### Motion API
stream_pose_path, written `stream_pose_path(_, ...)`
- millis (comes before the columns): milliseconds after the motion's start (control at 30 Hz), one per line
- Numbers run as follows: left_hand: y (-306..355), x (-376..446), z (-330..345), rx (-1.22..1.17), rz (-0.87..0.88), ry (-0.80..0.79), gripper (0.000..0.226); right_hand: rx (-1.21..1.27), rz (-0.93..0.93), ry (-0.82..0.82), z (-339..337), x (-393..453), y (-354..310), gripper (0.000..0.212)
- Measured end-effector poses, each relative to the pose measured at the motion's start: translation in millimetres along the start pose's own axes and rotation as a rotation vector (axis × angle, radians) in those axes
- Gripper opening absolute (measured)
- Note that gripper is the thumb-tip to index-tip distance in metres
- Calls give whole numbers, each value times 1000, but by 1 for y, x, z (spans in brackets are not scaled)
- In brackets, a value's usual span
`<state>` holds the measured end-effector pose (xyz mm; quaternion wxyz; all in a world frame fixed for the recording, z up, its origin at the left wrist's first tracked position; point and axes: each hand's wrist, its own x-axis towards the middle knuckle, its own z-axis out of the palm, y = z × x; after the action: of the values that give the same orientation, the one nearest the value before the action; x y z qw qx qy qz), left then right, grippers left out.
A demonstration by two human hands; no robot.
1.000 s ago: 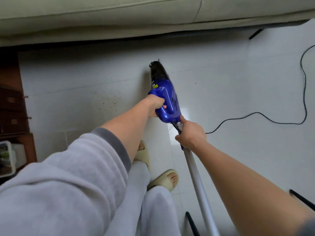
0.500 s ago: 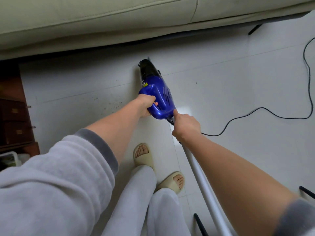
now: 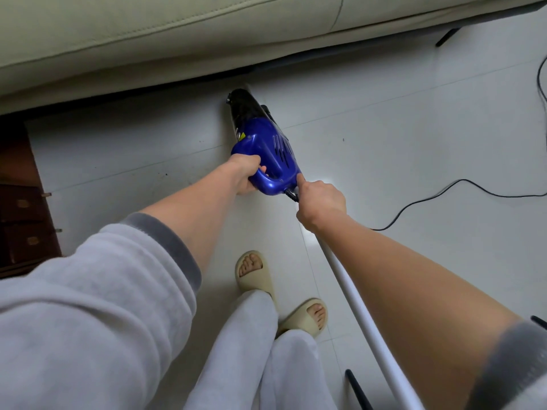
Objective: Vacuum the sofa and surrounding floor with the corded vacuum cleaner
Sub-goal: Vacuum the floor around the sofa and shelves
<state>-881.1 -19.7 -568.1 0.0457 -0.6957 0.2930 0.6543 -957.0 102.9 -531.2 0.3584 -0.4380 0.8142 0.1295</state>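
Near the sofa edge point(image 3: 177, 81), vacuum point(image 3: 266, 149) in both hands.

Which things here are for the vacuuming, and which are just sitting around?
For the job:
- blue vacuum cleaner, gripped by the left hand
- white tube, held by the right hand
- black cord
- sofa
- floor

Just lying about:
- wooden drawers
- slippers, on the feet

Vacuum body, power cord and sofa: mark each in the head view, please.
vacuum body point(image 3: 273, 155), head view, on the blue motor housing
power cord point(image 3: 461, 181), head view, on the black loop lying on the floor tiles
sofa point(image 3: 165, 28), head view, on the pale green cushion front
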Motion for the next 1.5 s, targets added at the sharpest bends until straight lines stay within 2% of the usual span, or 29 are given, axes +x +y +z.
stream_pose_path(233, -6, 2, 12, 42, 22, -51, 29, 1, 36, 11, 12, -3, 11, 47)
stream_pose_path(433, -19, 19, -3, -44, 51, -30, 35, -103, -8, 44, 18, 9, -4, 56)
stream_pose_path(700, -22, 28, -35, -43, 13, 83, 17, -98, -93, 36, 34, 20, -30, 55)
stream_pose_path(867, -26, 17, -18, -31, -3, 60, 17, -84, -95, 50, 32, 9, -11, 55)
stream_pose_path(1067, -27, 3, 20, 17, 37, -32, 14, 20, 21, 45, 31, -10, 22, 49)
stream_pose_path(1267, -41, -12, 44, 73, 60, -103, 29, 91, 116, -10, 40, -35, 45, 48)
stream_pose_path(1500, -54, -19, 32, 13, 34, -67, 32, 40, 56, -46, 34, -45, 42, 48)
